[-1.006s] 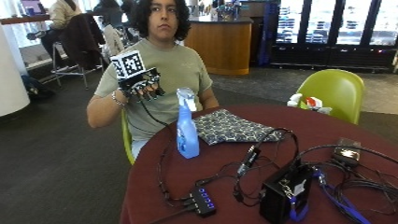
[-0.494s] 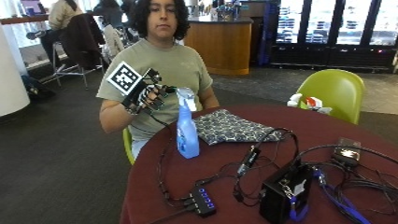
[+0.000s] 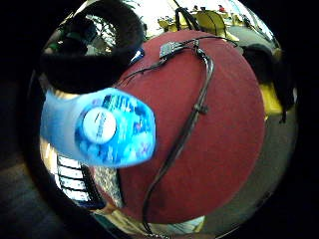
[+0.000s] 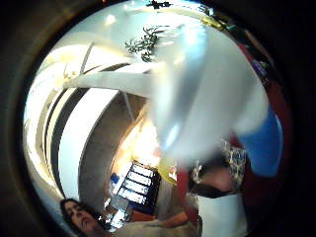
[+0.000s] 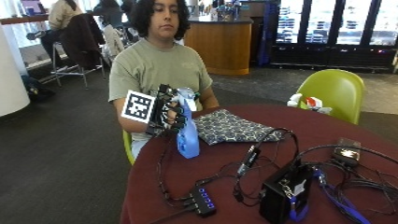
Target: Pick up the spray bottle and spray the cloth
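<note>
bottle (image 5: 188, 135): showing translucent blue plastic, glossy, with a smooth white head.
cloth (image 5: 231, 127): lying as soft, matt woven fabric with a fine printed pattern.
glove (image 5: 167, 115): appearing as matt black fabric.
table (image 5: 348, 140): presenting a matt maroon covering, smooth.
chair (image 5: 334, 91): showing smooth green plastic with a slight sheen.
box (image 5: 285, 192): showing black, semi-gloss casing.

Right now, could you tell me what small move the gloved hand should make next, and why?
Probably lift the spray bottle and turn its nozzle toward the cloth. The gloved right hand already grips its neck, the base looks still near the table, and the cloth lies right beside it.
</note>
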A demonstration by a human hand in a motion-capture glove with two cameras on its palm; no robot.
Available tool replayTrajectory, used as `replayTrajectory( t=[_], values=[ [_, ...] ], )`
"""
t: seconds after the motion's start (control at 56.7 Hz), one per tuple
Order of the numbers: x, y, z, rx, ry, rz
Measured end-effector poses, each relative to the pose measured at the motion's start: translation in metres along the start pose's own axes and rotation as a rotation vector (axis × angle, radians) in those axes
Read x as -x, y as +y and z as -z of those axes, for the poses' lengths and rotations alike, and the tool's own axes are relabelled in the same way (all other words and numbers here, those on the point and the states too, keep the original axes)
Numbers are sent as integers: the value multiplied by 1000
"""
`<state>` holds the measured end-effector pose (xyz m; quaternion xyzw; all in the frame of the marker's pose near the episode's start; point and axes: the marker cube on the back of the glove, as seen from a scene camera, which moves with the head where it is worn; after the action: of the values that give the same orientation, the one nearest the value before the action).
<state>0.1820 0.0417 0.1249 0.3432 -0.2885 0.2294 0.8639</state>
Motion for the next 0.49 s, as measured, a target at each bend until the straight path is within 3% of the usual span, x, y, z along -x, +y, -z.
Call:
replayTrajectory(
  t=[0.124, 0.212, 0.335, 0.424, 0.494],
  values=[
    [-1, -22, -15, -120, -101, -126],
    [-4, -30, -21, -140, -101, -87],
    [-12, -33, -25, -10, -100, -54],
    [-15, -58, -34, -64, -99, -147],
    [-18, -65, -36, -3, -132, -191]
  ],
)
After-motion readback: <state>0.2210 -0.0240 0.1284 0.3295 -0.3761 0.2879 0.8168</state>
